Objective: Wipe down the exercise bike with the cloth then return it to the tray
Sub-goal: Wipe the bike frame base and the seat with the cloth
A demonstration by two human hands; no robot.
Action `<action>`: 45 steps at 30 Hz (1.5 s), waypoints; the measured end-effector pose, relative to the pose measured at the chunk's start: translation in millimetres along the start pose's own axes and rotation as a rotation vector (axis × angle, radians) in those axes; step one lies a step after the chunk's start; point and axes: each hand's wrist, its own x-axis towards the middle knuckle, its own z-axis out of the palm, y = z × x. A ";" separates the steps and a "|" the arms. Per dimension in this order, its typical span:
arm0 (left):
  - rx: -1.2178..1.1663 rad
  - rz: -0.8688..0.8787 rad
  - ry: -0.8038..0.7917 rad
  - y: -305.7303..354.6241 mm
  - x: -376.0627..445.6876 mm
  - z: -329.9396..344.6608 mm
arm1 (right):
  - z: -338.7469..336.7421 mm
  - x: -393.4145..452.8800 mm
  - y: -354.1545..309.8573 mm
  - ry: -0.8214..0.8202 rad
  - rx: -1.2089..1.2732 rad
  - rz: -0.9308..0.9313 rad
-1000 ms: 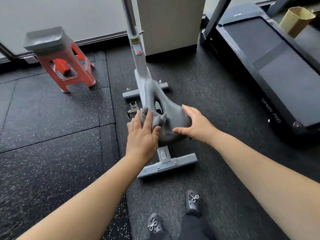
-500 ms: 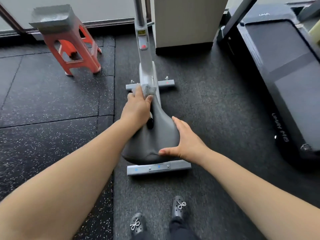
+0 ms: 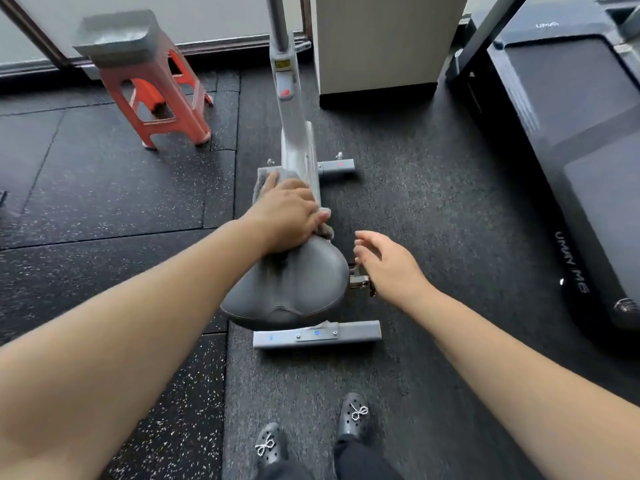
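Since earlier, right hand [image 3: 388,265] lifts off saddle [image 3: 287,285], open, empty; left hand [image 3: 291,211] grip presses cloth [image 3: 265,178] ahead onto frame.

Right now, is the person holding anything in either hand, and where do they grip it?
The left hand presses a grey cloth against the bike frame just ahead of the saddle, palm over its middle. The right hand is open, holding nothing.

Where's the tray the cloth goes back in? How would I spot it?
Look left of the white exercise bike, by the wall, for the orange plastic stool. The shallow grey plastic tray sits on top. Nothing else there is grey and raised off the floor.
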 end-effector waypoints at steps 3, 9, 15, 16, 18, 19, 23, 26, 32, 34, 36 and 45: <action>-0.033 0.019 -0.110 38.9 -22.5 1.0 | -11.6 2.8 0.2 0.094 0.073 0.049; 0.084 0.137 -0.006 93.2 -66.7 30.0 | -15.4 -3.6 -8.0 0.086 0.066 0.037; -0.056 0.032 0.260 76.5 -132.0 58.7 | -7.5 -17.5 -10.6 0.077 0.024 0.026; -0.057 0.022 0.282 68.5 -143.7 60.0 | -5.0 -21.2 -10.7 0.071 0.023 0.025; -0.062 -0.032 0.331 49.2 -159.3 59.6 | 0.8 -28.0 -12.2 0.056 0.012 0.024; -0.082 -0.056 0.355 37.9 -161.8 57.8 | 4.4 -31.0 -13.3 0.057 0.006 0.024; -0.300 -0.140 0.421 15.6 -162.3 46.1 | 21.8 -33.4 -19.7 0.071 0.029 0.013; -0.331 -0.376 0.309 34.8 -164.2 48.0 | 35.1 -24.9 -25.4 0.051 0.036 0.022; -0.337 -0.704 0.145 42.7 -123.0 43.8 | 56.0 -20.3 -23.0 -0.022 -0.063 0.023; -0.328 -0.712 0.133 36.2 -113.7 40.5 | 55.6 -19.7 -21.0 -0.013 -0.068 0.013; -0.342 -0.723 0.119 29.5 -106.5 38.8 | 55.8 -19.4 -19.2 -0.008 -0.073 0.005; -0.608 -0.642 0.047 -20.9 -80.7 31.3 | 53.8 -20.0 -20.0 -0.034 -0.067 0.016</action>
